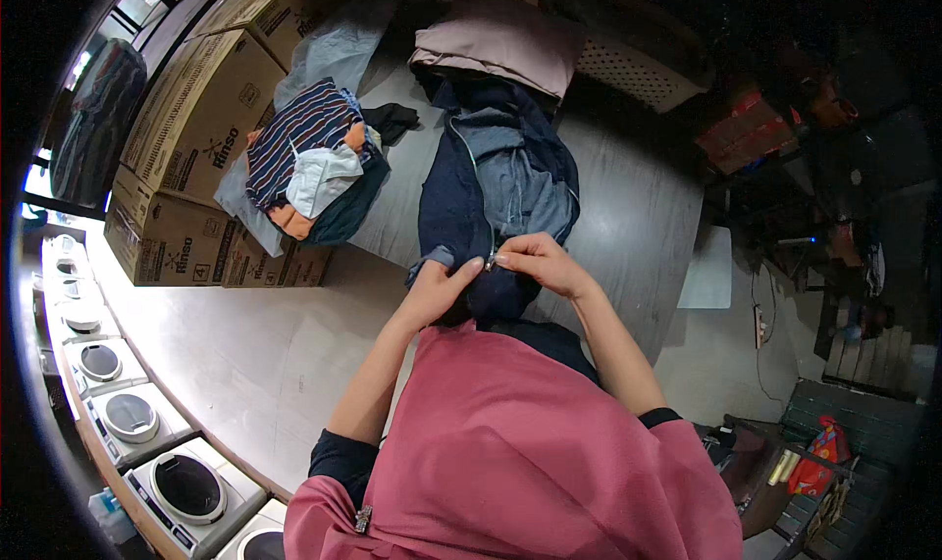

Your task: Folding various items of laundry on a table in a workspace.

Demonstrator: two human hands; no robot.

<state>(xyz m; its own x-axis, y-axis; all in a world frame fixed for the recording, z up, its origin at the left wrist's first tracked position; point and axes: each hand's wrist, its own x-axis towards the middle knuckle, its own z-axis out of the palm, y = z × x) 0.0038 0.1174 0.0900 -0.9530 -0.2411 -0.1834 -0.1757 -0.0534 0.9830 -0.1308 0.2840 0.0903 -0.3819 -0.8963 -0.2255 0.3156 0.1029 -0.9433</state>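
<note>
A dark navy zip-up jacket (452,199) with a grey-blue lining lies lengthwise on the grey wood-look table (633,199), its lower end near my body. My left hand (438,288) pinches the lower front edge beside the metal zipper (490,260). From the other side, my right hand (541,264) holds the zipper's lower end between thumb and fingers. Both hands almost meet there. Beyond the jacket's upper end rests a folded pale pink cloth (500,45). To the left sits a pile of folded clothes with a striped garment (302,137) and a white cloth item (324,180) on top.
Stacked cardboard boxes (195,126) stand left of the table, with clear plastic (335,49) near the clothes. A perforated basket (633,71) is at the far right end. Several front-loading machines (188,486) line the left side. A dark piece of cloth (391,122) lies beside the pile.
</note>
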